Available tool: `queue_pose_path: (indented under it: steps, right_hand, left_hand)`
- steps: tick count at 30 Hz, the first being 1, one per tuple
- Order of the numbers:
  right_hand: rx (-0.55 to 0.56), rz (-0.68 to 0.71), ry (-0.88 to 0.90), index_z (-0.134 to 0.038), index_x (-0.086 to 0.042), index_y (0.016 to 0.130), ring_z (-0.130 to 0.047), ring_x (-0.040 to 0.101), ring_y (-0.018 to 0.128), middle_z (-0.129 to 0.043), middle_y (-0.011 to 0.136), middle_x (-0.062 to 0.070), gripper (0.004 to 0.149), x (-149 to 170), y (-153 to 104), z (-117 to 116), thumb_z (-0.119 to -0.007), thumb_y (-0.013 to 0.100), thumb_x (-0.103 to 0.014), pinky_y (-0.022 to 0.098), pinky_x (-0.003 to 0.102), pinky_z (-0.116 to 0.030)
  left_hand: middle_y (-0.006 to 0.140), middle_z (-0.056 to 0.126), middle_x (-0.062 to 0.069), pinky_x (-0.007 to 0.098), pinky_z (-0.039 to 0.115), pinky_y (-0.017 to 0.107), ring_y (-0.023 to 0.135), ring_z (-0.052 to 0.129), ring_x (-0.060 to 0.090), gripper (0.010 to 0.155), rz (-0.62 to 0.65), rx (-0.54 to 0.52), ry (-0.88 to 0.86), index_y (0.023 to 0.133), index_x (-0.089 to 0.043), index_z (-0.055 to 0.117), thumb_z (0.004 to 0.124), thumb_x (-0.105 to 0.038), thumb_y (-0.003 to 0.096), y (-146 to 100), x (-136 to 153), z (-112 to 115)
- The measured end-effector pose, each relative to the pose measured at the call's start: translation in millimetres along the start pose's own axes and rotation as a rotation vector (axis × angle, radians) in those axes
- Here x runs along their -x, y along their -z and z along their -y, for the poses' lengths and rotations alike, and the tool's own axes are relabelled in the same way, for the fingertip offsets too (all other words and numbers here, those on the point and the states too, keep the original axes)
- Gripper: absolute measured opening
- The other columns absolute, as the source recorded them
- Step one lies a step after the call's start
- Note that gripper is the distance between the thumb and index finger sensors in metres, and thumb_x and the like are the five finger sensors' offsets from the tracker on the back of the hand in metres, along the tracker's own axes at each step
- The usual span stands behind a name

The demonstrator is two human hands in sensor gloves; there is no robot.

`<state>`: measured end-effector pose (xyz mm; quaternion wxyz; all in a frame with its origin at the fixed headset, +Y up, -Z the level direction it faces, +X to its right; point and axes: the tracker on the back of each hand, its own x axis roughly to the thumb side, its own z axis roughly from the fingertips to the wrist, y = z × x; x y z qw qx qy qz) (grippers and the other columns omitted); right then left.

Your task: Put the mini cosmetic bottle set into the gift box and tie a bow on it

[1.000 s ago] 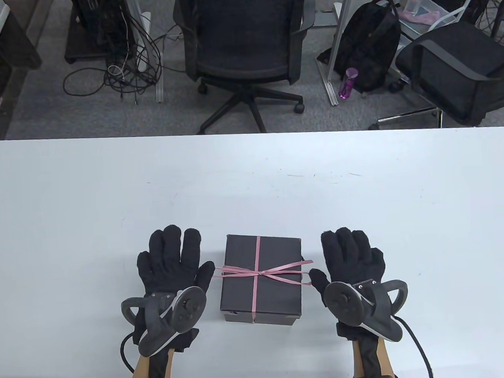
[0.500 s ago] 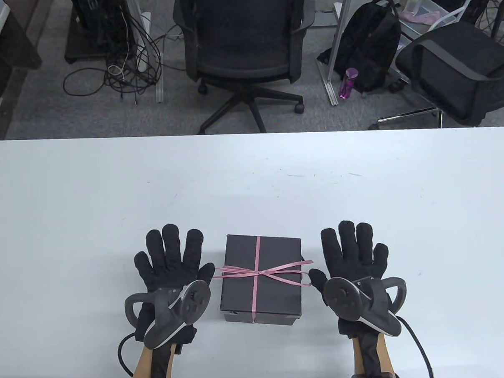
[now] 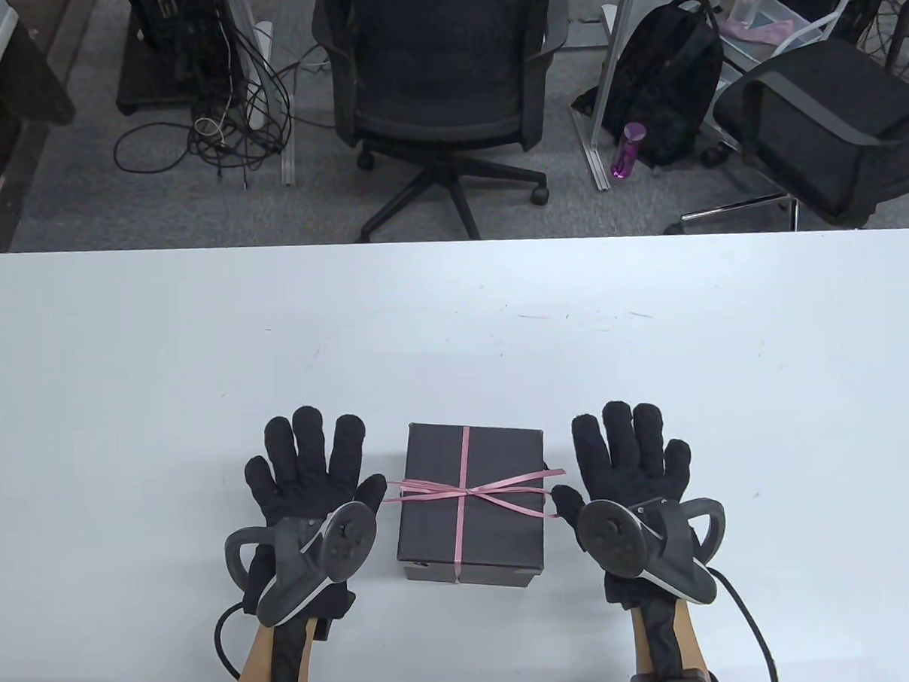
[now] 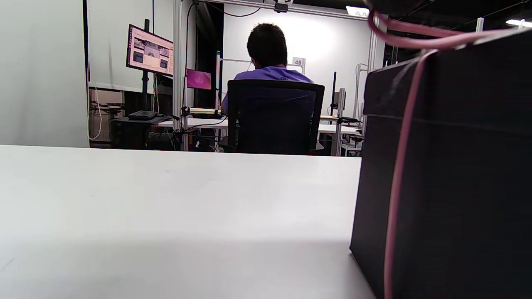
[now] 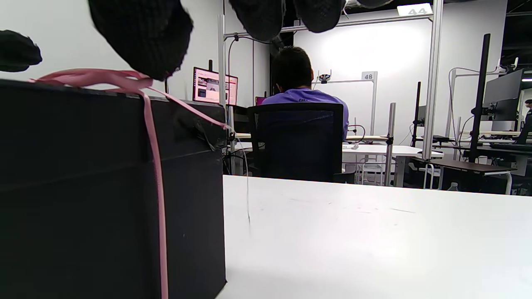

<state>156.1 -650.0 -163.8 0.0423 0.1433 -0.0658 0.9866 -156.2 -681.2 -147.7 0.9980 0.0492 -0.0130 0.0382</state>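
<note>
A closed black gift box [image 3: 497, 460] stands near the table's front edge, also seen as the dark box [image 4: 457, 174] and the box [image 5: 83, 187] in the wrist views. A thin pink ribbon [image 3: 469, 492] crosses its lid and is tied in a bow on top; the ribbon [image 4: 399, 174] runs down one side and the ribbon [image 5: 156, 174] down the other. My left hand [image 3: 309, 468] hovers just left of the box, fingers spread and straight. My right hand [image 3: 633, 454] is just right of it, fingers spread too. Neither hand holds anything. The bottle set is hidden.
The white table [image 3: 453, 318] stretches wide behind and beside the box. Beyond its far edge stand an office chair [image 3: 443, 78], a second chair [image 3: 821, 121], a backpack [image 3: 665, 83] and floor cables. A seated person [image 5: 301, 89] faces away in the background.
Both hands' fingers have spread apart from a closer-together pose. The right hand has shifted slightly left toward the box. The box and bow have not moved.
</note>
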Motion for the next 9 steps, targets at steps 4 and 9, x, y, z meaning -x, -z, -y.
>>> queue_pose_path:
  steps: [4,9]
  right_hand:
    - [-0.009,0.001,0.010,-0.040,-0.001,0.117,-0.022,0.062,0.101,-0.030,0.118,0.036,0.082,-0.2,0.3,-1.0,-0.074,0.057,-0.045,0.062,0.086,-0.034]
    - [-0.016,0.000,0.009,-0.041,-0.001,0.117,-0.023,0.062,0.101,-0.030,0.117,0.036,0.081,-0.7,0.7,-1.3,-0.074,0.057,-0.044,0.062,0.086,-0.035]
  left_hand:
    - [0.125,0.023,0.023,0.077,0.043,0.075,0.113,0.029,0.059,0.076,0.000,0.002,-0.010,0.121,-0.028,0.022,0.053,-0.060,0.0594,0.7,1.0,0.3]
    - [0.125,0.023,0.023,0.076,0.043,0.075,0.113,0.029,0.059,0.076,-0.004,0.008,-0.012,0.121,-0.028,0.023,0.053,-0.060,0.0594,0.9,1.7,-0.3]
